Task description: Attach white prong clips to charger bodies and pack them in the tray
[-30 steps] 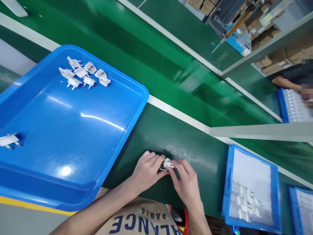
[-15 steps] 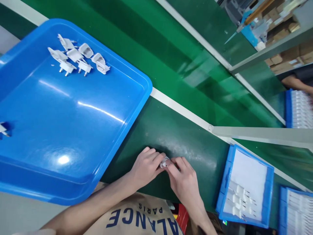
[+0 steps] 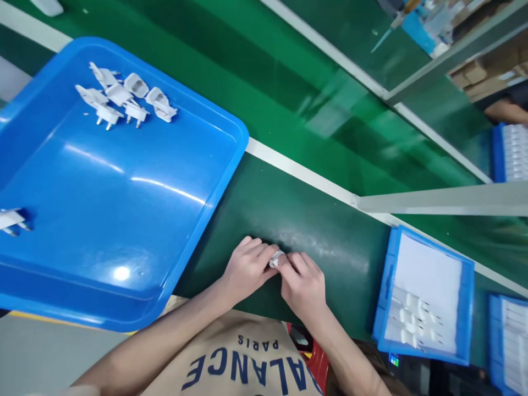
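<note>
Close in front of my body, both hands meet over the dark green bench (image 3: 305,203). A small white plastic piece (image 3: 275,258) is pinched between them; it looks like the white plug parts in the tray, though fingers cover most of it. My left hand (image 3: 249,267) grips it from the left, fingers curled. From the other side my right hand (image 3: 303,280) closes on it with thumb and index finger. The large blue tray (image 3: 165,231) at the left holds several white plug housings (image 3: 119,93) in its far corner and one plug piece (image 3: 11,219) near its left edge.
Right of my hands, a smaller blue bin (image 3: 433,253) lined with white holds several white plug parts (image 3: 416,319) with pins. Another blue bin (image 3: 497,341) stands at the right edge. A white frame bar (image 3: 445,199) crosses there, and a co-worker's arm (image 3: 505,110) shows beyond.
The view has shifted a little, so the trays sit slightly differently in the picture. Both hands still hold the white piece together, with the right fingers slightly repositioned on it.
</note>
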A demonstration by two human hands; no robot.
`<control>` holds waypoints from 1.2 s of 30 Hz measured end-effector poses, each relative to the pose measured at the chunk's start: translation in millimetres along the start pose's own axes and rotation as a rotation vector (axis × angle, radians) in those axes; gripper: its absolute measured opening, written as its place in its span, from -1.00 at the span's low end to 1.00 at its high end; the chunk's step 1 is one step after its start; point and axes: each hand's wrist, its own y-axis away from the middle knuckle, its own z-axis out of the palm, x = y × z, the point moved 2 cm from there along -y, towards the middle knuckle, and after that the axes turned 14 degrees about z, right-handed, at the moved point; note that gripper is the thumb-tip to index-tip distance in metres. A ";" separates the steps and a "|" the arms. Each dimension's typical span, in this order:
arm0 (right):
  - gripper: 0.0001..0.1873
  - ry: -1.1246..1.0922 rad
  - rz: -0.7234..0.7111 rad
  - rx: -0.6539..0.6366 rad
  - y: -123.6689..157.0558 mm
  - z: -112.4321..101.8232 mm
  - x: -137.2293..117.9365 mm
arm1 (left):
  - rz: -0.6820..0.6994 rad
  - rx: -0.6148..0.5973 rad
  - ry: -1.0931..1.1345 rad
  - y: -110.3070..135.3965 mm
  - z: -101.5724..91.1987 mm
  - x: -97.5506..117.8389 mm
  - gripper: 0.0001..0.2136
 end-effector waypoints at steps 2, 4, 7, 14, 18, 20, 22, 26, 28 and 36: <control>-0.75 -0.026 0.002 -0.034 -0.9 -1.3 -0.8 | 0.028 0.002 -0.029 1.7 -0.8 1.5 -0.79; -0.77 -0.079 0.035 -0.068 -1.6 -8.2 6.2 | 0.040 -0.007 -0.071 3.4 -0.8 1.4 -0.69; -0.80 -0.161 0.213 0.000 6.6 -38.3 43.5 | 0.027 -0.032 -0.115 4.7 0.8 -2.4 -0.44; -0.51 0.058 0.850 0.458 78.1 -143.8 196.2 | 0.198 -0.009 -0.233 -1.6 1.4 -3.9 -0.81; -0.37 0.112 0.970 0.436 93.7 -134.2 247.3 | 0.237 0.005 -0.258 -5.5 1.1 -2.8 -0.81; -0.38 0.123 0.990 0.399 94.5 -121.3 257.4 | 0.209 0.013 -0.212 -5.3 0.6 -2.9 -0.80; -0.39 0.132 0.990 0.378 95.4 -116.0 259.0 | 0.179 0.020 -0.158 -4.2 -0.1 -3.2 -0.80; -0.41 0.155 0.942 0.449 100.1 -130.4 235.9 | 0.169 0.037 -0.151 -3.6 0.3 -4.9 -0.79; -0.45 0.136 0.893 0.507 96.7 -133.9 211.3 | 0.182 0.057 -0.179 -5.2 2.4 -4.5 -0.81; -0.78 -0.354 0.410 0.340 0.3 -47.7 76.7 | 0.049 -0.007 -0.259 -5.3 -12.4 18.4 -0.83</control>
